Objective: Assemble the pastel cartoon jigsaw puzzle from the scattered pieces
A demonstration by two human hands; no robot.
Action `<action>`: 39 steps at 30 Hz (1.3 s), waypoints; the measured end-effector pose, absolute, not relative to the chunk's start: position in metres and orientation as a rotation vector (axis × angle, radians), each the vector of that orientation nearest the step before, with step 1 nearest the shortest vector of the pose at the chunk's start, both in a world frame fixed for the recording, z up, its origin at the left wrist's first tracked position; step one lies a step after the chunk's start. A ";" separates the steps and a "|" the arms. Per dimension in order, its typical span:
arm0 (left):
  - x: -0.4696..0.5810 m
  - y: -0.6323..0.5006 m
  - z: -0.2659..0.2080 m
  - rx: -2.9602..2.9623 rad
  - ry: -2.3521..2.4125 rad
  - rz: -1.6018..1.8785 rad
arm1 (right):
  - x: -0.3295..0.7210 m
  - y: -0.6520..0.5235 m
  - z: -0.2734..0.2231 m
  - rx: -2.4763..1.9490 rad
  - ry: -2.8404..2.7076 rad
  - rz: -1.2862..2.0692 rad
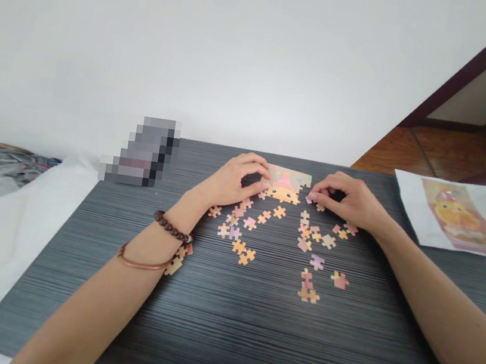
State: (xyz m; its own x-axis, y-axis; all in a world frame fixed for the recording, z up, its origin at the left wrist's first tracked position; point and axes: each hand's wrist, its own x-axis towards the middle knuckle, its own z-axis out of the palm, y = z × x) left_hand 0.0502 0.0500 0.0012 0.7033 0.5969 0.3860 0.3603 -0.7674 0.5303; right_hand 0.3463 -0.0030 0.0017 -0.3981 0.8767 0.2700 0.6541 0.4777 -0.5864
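Observation:
A partly joined jigsaw puzzle (283,192) lies near the table's far edge, showing a yellow face under a pink hat. My left hand (241,177) rests at its left side, thumb and fingers curved apart with the tips at the puzzle's edge. Pinched between the thumb and fingers of my right hand (344,195) is a small pinkish puzzle piece (310,198), just right of the joined part. Another loose piece (321,207) lies under that hand. Several orange pieces (239,246) and pink pieces (250,223) are scattered nearer to me.
On the right, a printed sheet (408,196) shows the yellow character picture. A blurred-out dark object (143,153) stands at the table's back left. The dark wood-grain table (205,321) meets a white wall (260,58). White plastic covering (5,233) lies left of the table.

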 end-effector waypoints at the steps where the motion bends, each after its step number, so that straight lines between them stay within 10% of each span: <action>1: 0.050 0.050 0.002 2.489 0.740 0.793 | 0.346 -0.003 0.002 -1.264 -2.168 0.529; 17: 0.047 0.026 0.056 2.636 0.972 0.543 | 0.341 -0.012 0.003 -1.518 -1.894 0.727; 39: 0.021 -0.050 0.009 2.718 1.014 0.406 | 0.338 -0.013 0.008 -1.472 -1.949 0.693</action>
